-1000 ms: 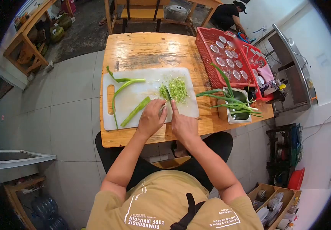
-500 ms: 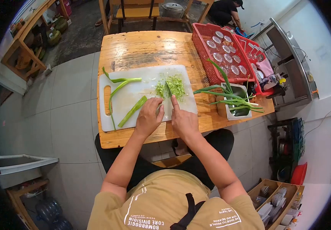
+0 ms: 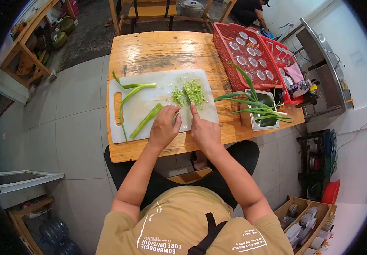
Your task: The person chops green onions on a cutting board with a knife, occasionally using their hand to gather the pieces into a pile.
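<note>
A white cutting board (image 3: 134, 102) lies on the wooden table with finely chopped green onion (image 3: 196, 92) on its right half. My right hand (image 3: 206, 134) grips a knife (image 3: 187, 96), index finger stretched along its top, and the blade rests among the chopped bits. Just left of the knife, my left hand (image 3: 165, 127) is closed with curled fingers; whatever is in them is hidden. Beside it lies a thick green stalk (image 3: 145, 122), its upper end close to the knuckles. Farther left, long green onion leaves (image 3: 126, 100) lie bent across the board near its handle slot.
At the right edge of the table (image 3: 158, 49), whole green onions (image 3: 260, 111) lie across a metal container (image 3: 265, 124). Behind stands a red basket (image 3: 224, 55) of upturned glasses, next to another red basket (image 3: 292, 91). A person (image 3: 249, 12) crouches at the back right.
The view has shifted slightly, moving the board a little up and left. Both hands and the knife keep nearly the same places over the chopped green onion.
</note>
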{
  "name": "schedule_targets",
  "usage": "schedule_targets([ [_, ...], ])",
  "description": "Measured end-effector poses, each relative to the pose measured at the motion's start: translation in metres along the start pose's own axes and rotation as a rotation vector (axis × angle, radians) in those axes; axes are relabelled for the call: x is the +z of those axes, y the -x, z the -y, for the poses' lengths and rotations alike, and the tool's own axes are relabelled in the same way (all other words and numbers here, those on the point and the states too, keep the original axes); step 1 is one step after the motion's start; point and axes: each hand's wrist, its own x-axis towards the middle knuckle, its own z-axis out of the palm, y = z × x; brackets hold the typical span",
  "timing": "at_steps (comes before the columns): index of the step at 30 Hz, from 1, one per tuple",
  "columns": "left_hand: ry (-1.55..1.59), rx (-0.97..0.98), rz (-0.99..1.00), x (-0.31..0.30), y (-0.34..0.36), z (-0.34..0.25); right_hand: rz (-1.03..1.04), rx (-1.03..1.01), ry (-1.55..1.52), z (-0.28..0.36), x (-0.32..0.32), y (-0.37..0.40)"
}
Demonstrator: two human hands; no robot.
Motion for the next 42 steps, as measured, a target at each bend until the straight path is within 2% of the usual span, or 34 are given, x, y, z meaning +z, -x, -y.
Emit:
schedule_targets([
  [3, 0.024, 0.0, -0.001, -0.003, 0.0, -0.003, 0.044, 0.06, -0.066, 0.004, -0.02, -0.001],
  [6, 0.003, 0.0, -0.002, 0.0, 0.001, 0.0, 0.002, 0.034, 0.014, -0.004, 0.015, -0.003],
  [9, -0.014, 0.053, -0.028, 0.0, 0.0, 0.0, 0.07, 0.044, -0.04, -0.004, -0.015, -0.005],
  [14, -0.018, 0.059, -0.012, 0.0, 0.0, -0.003, 0.052, 0.062, 0.023, -0.007, 0.002, -0.008],
  [19, 0.001, 0.05, -0.013, -0.003, -0.001, -0.001, 0.078, 0.035, -0.02, -0.007, -0.008, -0.001],
  [21, -0.02, 0.067, -0.02, 0.0, -0.001, -0.001, -0.04, 0.004, 0.047, -0.009, 0.018, 0.008],
  [22, -0.016, 0.072, -0.021, 0.0, -0.002, -0.002, -0.043, 0.007, 0.051, -0.011, 0.01, 0.005],
  [24, 0.0, 0.033, 0.001, -0.001, -0.001, -0.003, 0.059, 0.004, -0.003, -0.012, -0.01, -0.001],
  [30, -0.028, 0.034, -0.001, 0.0, -0.001, -0.003, 0.099, 0.096, 0.067, -0.013, 0.012, -0.006],
  [33, -0.008, 0.047, -0.007, -0.003, -0.002, -0.005, 0.159, 0.079, 0.046, -0.007, -0.023, -0.003],
  [34, -0.011, 0.043, -0.002, -0.004, 0.0, -0.005, 0.163, 0.078, 0.04, -0.007, -0.015, 0.001],
  [36, -0.031, 0.066, -0.023, -0.001, -0.001, -0.004, 0.066, 0.02, 0.07, -0.013, 0.004, 0.007],
  [42, -0.01, 0.053, 0.0, -0.003, -0.002, -0.005, 0.083, 0.007, 0.019, -0.01, -0.018, 0.005],
])
